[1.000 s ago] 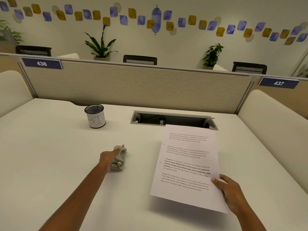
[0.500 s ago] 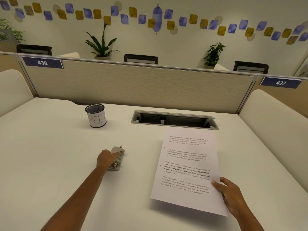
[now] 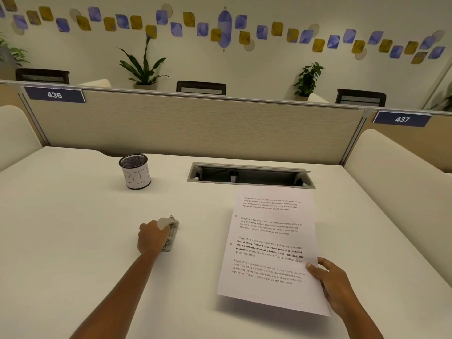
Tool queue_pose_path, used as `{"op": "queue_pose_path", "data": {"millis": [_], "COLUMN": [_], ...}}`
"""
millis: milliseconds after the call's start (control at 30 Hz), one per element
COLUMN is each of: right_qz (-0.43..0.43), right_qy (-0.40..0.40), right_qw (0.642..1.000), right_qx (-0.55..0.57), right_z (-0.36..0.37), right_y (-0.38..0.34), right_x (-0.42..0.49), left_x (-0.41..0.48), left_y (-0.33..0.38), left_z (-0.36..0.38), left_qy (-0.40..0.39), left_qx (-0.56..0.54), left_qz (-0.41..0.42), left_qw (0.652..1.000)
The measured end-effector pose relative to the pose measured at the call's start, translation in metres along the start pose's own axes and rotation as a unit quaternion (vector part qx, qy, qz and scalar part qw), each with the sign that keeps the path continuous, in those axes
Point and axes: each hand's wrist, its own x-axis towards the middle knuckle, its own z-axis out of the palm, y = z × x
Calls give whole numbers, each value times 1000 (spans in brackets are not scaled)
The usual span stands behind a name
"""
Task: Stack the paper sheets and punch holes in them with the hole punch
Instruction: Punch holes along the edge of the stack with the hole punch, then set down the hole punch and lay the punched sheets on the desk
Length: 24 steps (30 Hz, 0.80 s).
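A stack of printed paper sheets is held just above the white desk on the right, with two small holes near its left edge. My right hand grips the stack at its lower right edge, thumb on top. A small grey hole punch rests on the desk left of the sheets. My left hand is closed over its left side, covering most of the lever.
A mesh pen cup with a paper label stands at the back left. An open cable tray is cut into the desk just behind the sheets. A beige partition closes off the far edge.
My left hand has slid further over the hole punch and closed on it, drawing it a little nearer. The sheets and my right hand have barely shifted.
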Motion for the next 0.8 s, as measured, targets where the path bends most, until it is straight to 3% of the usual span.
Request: {"op": "queue_pose_path", "data": {"millis": [133,300,367,467,533,800], "right_qz": [-8,-18,-22,-35,-52,-178], "right_qy": [-2,-5,-6,-9,-6,39], "right_qw": [1000,1000,1000,999,998,983], "right_qx": [1,-1,-3,-14,-21,0], "right_z": [-2,-6,-6,-5,-5,-11], "right_y": [0,1,0,-3,-6,-26], "right_x": [-2,-3,-2,-4,-6,-10], "left_x": [-12,-46,-66,-90,-100,-115], "left_y": [5,30,39,52,58,86], "left_z": [3,18,30,48,55,46], "left_qy": [52,147,106,-68,-169,-70], "left_qx": [-12,-40,-86,-154,-223,-227], "left_qz": [19,250,287,209,165,281], "left_qw": [998,956,948,963,946,930]}}
